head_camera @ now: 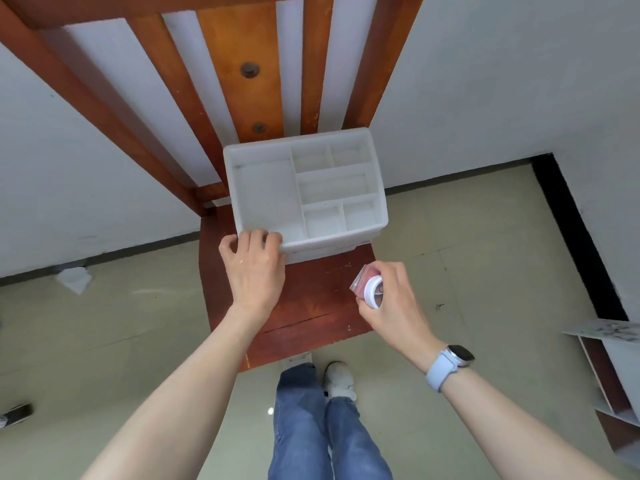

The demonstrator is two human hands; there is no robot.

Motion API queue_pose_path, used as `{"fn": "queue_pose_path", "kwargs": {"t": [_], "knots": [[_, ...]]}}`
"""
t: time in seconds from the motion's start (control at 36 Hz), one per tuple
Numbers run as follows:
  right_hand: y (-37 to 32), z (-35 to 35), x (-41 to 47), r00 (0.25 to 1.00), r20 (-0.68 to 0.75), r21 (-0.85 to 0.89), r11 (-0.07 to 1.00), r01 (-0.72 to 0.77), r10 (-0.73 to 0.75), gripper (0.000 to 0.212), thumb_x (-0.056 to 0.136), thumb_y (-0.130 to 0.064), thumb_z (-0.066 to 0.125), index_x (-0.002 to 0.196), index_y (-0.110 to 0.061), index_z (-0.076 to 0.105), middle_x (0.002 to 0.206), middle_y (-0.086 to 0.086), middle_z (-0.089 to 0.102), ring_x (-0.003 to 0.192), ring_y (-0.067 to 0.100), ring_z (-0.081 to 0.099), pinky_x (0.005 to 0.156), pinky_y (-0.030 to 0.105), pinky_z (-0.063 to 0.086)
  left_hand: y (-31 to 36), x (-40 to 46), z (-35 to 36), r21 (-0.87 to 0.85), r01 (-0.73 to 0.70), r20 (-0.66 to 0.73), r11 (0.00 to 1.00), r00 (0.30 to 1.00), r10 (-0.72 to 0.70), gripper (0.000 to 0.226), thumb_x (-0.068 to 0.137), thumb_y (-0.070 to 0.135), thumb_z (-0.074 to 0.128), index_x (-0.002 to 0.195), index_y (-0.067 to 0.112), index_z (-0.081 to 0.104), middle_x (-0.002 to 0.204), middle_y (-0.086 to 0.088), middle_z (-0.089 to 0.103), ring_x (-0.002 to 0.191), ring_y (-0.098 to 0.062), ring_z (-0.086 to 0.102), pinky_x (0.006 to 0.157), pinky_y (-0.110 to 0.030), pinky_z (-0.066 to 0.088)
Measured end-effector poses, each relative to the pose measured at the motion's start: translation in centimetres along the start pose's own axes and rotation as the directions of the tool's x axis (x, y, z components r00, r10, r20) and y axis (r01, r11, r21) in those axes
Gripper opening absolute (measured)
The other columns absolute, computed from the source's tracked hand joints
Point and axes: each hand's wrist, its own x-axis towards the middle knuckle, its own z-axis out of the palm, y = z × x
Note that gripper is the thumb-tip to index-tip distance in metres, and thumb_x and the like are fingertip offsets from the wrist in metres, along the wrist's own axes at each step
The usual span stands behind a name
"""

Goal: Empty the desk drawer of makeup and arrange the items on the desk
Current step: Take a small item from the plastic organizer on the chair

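While my left hand (254,268) rests curled over the near-left corner of the white organiser (306,192), fingers hooked on its rim, my right hand (389,299) holds two small makeup items together just off the organiser's near-right corner: a round white compact (375,292) and a flat pink packet (363,280) pinched against it. I judge the task to be well along but not finished. Every compartment I can see in the organiser's top is bare, so the emptying looks largely done, yet nothing has been laid out on the wooden surface (311,306) under it, and the two pieces in my right hand still have to be set down. Below the top tray I see the edge of a lower layer, perhaps a drawer front; I cannot tell whether anything remains inside it.

The organiser is matte, milky white plastic with rounded corners, split into one large bay on the left and five smaller ones on the right. The surface it sits on is reddish-brown varnished wood, scuffed, with a dark crack running across its near part. Behind it rise slats (239,64) of the same wood, one with two round dark studs. The compact looks smooth and hard, the packet glossy and thin. A pale blue watch strap (440,370) circles my right wrist
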Motion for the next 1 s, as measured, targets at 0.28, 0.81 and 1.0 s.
{"fn": "queue_pose_path", "kwargs": {"t": [0.28, 0.81, 1.0], "knots": [[-2.5, -2.7, -4.8, 0.993, -0.073, 0.115, 0.990, -0.083, 0.092, 0.047, 0.077, -0.014, 0.066, 0.119, -0.023, 0.047, 0.113, -0.009, 0.039, 0.104, 0.010, 0.046, 0.081, 0.025, 0.046, 2.7, -1.4, -5.6, -0.311, 0.227, 0.204, 0.923, 0.964, -0.168, 0.036, 0.084, 0.018, 0.063, 0.119, 0.015, 0.057, 0.116, -0.007, 0.055, 0.113, -0.027, 0.047, 0.100, -0.046, 0.027], [1.0, -9.5, -29.2, 0.904, -0.281, 0.276, 0.930, -0.245, 0.322, 0.073, 0.085, -0.027, 0.065, 0.144, -0.018, 0.022, 0.126, -0.001, 0.040, 0.122, 0.012, 0.038, 0.088, 0.009, 0.029, 20.5, -15.6, -18.6, -0.678, 0.525, 0.700, 0.515, 0.248, 0.670, 0.023, 0.087, 0.011, 0.064, 0.110, 0.009, 0.064, 0.102, -0.009, 0.072, 0.094, -0.024, 0.069, 0.085, -0.032, 0.054], [4.6, -9.2, -47.5, 0.709, -0.446, 0.430, 0.826, -0.365, 0.546, 0.072, 0.080, -0.033, 0.070, 0.140, -0.023, 0.031, 0.133, -0.009, 0.036, 0.123, 0.005, 0.037, 0.091, 0.010, 0.027, 28.1, -29.1, -20.9, -0.675, 0.457, 0.689, 0.579, 0.112, 0.716, 0.015, 0.087, 0.010, 0.063, 0.101, 0.005, 0.066, 0.095, -0.010, 0.070, 0.085, -0.018, 0.067, 0.078, -0.030, 0.054]]}}
